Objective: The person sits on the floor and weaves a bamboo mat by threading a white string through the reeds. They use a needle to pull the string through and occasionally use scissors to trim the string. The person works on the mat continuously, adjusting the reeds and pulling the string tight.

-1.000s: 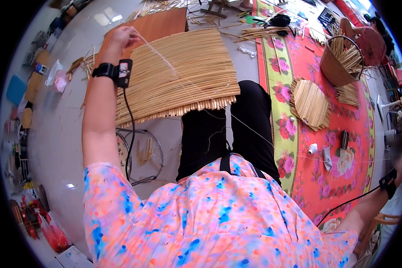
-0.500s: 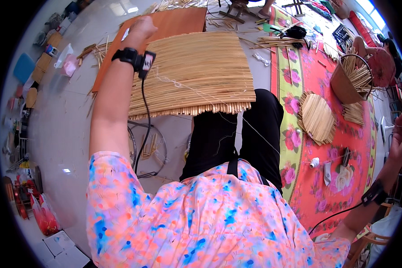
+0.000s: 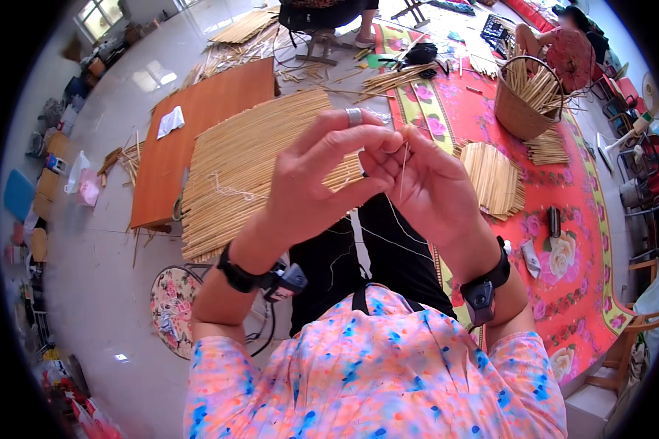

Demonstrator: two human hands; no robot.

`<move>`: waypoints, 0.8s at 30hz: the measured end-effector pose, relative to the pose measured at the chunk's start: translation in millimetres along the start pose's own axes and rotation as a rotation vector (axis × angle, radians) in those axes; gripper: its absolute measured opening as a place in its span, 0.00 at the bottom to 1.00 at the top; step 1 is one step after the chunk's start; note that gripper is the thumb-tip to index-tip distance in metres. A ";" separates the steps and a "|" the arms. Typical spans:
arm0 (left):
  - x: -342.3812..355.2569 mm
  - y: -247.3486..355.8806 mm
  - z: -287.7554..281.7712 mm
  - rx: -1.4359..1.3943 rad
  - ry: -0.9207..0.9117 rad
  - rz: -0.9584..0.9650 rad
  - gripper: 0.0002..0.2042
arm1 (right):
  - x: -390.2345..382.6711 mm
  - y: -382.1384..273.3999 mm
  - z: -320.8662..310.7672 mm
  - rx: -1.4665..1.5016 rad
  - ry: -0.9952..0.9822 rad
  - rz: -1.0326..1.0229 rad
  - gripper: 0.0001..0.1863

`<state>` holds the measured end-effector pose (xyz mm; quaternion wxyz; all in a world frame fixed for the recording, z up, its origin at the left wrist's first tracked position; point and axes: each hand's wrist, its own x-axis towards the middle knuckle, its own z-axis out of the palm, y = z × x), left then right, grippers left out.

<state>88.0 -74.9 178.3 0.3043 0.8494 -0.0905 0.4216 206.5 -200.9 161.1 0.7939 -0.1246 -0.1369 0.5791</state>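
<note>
My two hands meet in front of me above my lap. The thumb and fingers of my right hand [image 3: 438,192] pinch a thin, straight needle [image 3: 403,172], its length pointing down. My left hand [image 3: 311,172], with a metal ring-like band [image 3: 354,115] on a finger, bends its fingertips to the same spot. Its thumb is apart from the index finger; what its fingertips hold is hidden. White thread [image 3: 410,228] hangs below the hands. Behind them a mat of straw stalks [image 3: 252,143] leans from a table to my knees, with loose thread [image 3: 231,192] on it.
An orange-brown table [image 3: 220,102] bears a white cloth [image 3: 170,122]. Right lie a red floral floor mat [image 3: 483,110], a round stalk piece [image 3: 490,179] and a basket of stalks [image 3: 516,110]. A floral stool [image 3: 172,307] stands left. Another person [image 3: 570,55] sits far right.
My left hand has left the mat's far edge, and my right hand has come in from the far right. Both now meet over my lap, with a needle in the right.
</note>
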 end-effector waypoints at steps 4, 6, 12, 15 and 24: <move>-7.0 0.5 8.4 -0.073 0.093 -0.016 0.16 | -1.2 15.3 0.9 0.058 -0.004 0.056 0.13; -7.6 -4.1 8.6 -0.028 0.071 0.112 0.15 | -3.3 19.0 -3.6 0.169 -0.108 0.099 0.12; -5.9 -5.5 7.5 -0.135 0.165 0.058 0.08 | -11.2 22.3 -9.2 -0.151 0.162 -0.017 0.07; 2.6 -7.7 -4.3 -0.361 0.251 -0.059 0.03 | -18.8 3.4 -4.1 -0.416 0.214 -0.157 0.06; 9.6 -38.4 -105.7 -0.819 0.286 -0.260 0.07 | -68.8 -108.1 -41.4 -0.615 -0.008 -0.232 0.06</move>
